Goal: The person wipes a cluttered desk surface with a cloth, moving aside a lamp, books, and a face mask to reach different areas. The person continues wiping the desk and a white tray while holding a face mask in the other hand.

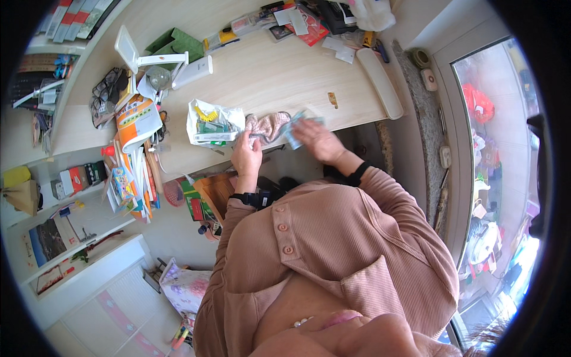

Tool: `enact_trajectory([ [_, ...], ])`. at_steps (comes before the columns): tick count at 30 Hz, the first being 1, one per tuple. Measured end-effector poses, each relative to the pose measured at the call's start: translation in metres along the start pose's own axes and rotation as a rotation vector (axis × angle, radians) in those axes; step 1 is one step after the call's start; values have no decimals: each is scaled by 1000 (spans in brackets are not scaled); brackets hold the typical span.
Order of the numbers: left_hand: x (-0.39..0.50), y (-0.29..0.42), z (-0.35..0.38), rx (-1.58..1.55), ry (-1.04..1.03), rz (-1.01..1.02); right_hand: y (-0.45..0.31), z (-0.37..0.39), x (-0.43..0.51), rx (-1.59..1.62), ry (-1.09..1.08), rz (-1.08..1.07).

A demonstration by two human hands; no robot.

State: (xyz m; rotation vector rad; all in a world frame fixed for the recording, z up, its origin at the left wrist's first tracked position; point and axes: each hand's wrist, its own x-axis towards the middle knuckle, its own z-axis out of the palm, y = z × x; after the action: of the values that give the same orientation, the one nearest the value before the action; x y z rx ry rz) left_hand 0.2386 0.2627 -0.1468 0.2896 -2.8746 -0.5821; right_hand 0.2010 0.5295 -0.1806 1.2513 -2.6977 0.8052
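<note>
My left hand is at the desk's front edge, its fingertips at the near corner of a white plastic bag and a pink knitted cloth with a grey border; whether it grips either does not show. In the bag lie a yellow item and several green and white packs. Just right of the pink cloth, my right hand lies with outstretched fingers over a light-blue patterned cloth, slightly blurred, which it seems to hold against the desk. The two cloths meet or overlap.
Left on the desk are a white desk lamp, a glass jar and books. Papers and a red envelope lie at the back. A long white case is at the right, near a window. A wooden chair stands below.
</note>
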Motion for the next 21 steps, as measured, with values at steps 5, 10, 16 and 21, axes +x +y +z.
enact_trajectory([
  [5, 3, -2, 10, -29, 17, -37, 51, -49, -22, -91, 417, 342],
  [10, 33, 16, 8, -822, 221, -268, 23, -18, 23, 127, 353, 271],
  [16, 65, 53, -11, -885, -21, 5, -26, -1, 61, 49, 80, -144],
  [21, 39, 42, -36, -357, -69, -172, -20, -40, 64, 408, -27, 24],
])
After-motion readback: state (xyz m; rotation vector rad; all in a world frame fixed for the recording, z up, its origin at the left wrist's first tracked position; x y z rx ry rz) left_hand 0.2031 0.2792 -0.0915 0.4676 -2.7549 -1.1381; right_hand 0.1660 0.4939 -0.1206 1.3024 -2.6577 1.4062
